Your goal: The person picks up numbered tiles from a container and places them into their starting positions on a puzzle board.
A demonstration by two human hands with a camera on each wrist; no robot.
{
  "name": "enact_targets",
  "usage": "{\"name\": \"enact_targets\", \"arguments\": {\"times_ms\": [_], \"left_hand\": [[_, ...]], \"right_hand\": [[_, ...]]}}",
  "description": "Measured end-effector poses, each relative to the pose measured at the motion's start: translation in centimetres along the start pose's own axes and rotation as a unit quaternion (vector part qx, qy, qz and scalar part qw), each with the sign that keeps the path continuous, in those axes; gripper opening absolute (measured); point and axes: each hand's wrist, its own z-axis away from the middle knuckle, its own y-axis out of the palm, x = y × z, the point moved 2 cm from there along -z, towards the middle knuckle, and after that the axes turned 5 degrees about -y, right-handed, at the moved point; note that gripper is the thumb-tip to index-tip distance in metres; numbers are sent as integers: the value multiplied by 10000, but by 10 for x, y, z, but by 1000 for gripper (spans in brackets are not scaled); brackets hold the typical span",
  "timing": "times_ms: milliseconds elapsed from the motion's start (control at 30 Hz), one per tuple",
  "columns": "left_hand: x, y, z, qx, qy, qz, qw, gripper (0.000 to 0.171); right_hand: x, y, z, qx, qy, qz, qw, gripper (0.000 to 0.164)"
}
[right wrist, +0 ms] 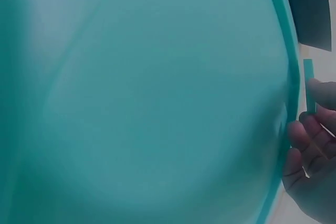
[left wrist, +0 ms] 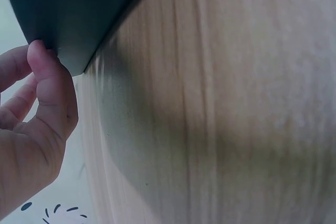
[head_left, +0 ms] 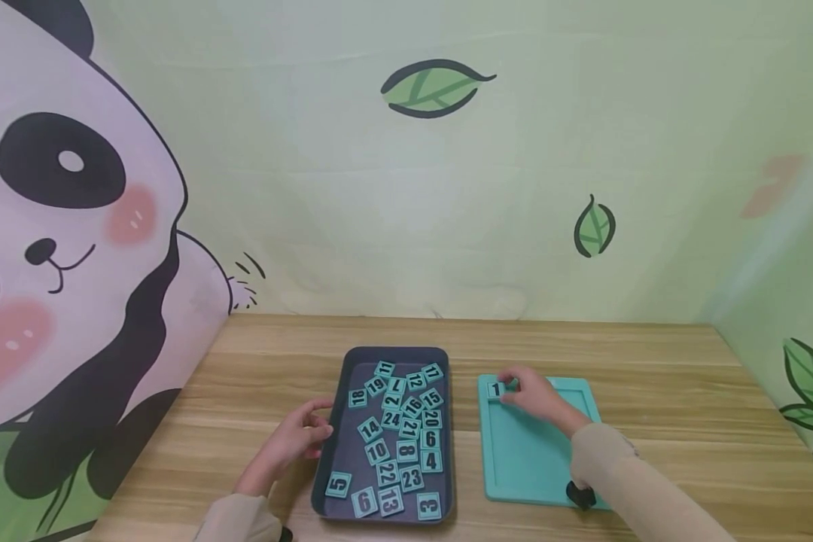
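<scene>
My right hand (head_left: 530,393) pinches a small turquoise tile (head_left: 495,390) marked with a black 1, over the top left corner of a turquoise frame board (head_left: 535,459). In the right wrist view the tile (right wrist: 309,85) stands edge-on between thumb and finger, close by the board's rim (right wrist: 295,77). My left hand (head_left: 299,435) rests with thumb and fingertips against the left side of a dark tray (head_left: 342,444). Seen from the left wrist, the thumb (left wrist: 50,77) touches the tray's outer wall (left wrist: 79,19), fingers loosely bent.
Several numbered tiles lie scattered in the tray at different angles, among them a 5 (head_left: 338,485), a 3 (head_left: 429,506) and a 14 (head_left: 369,429). Tray and board stand side by side on a wood-grain table (head_left: 244,384). A panda-printed backdrop (head_left: 298,188) rises behind.
</scene>
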Motion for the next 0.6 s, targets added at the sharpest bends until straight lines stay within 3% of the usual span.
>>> {"name": "enact_targets", "arguments": {"times_ms": [600], "left_hand": [[1,0,-1,-4,18,12,10000,43]], "right_hand": [[-2,8,1,-124,223,668,9974,30]]}}
